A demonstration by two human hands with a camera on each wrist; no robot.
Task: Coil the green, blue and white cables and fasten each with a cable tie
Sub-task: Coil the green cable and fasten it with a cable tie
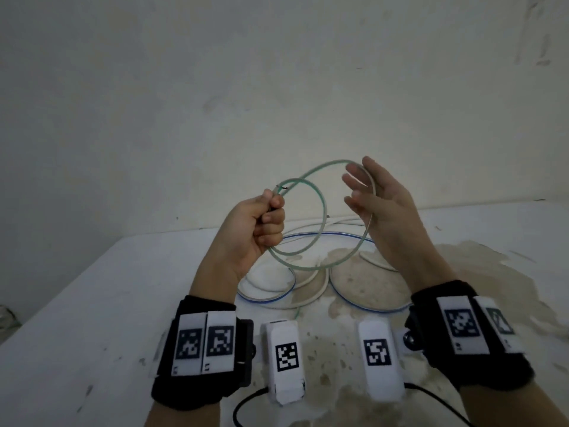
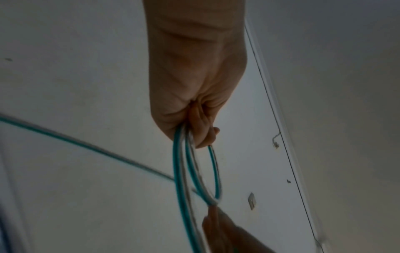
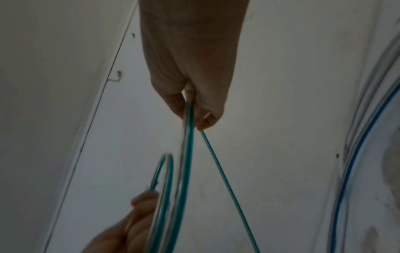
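Note:
My left hand (image 1: 261, 226) grips two loops of the green cable (image 1: 324, 211) in a fist above the table, with the cable's bare end poking out by the knuckles. The left wrist view shows the strands leaving that fist (image 2: 194, 85) as the green cable (image 2: 179, 171) curves down. My right hand (image 1: 385, 211) is held up to the right with loosely straight fingers, and the larger loop runs across its palm. In the right wrist view the green cable (image 3: 188, 145) comes out between thumb and fingers of the right hand (image 3: 188, 68). The blue cable (image 1: 268, 300) and white cable (image 1: 320, 288) lie loose underneath.
The white table (image 1: 92, 303) is stained in its middle and right parts. A bare wall rises close behind its far edge. Both wrists carry black bands and white marker blocks (image 1: 283, 359). A black cord (image 1: 246, 402) trails near the front edge.

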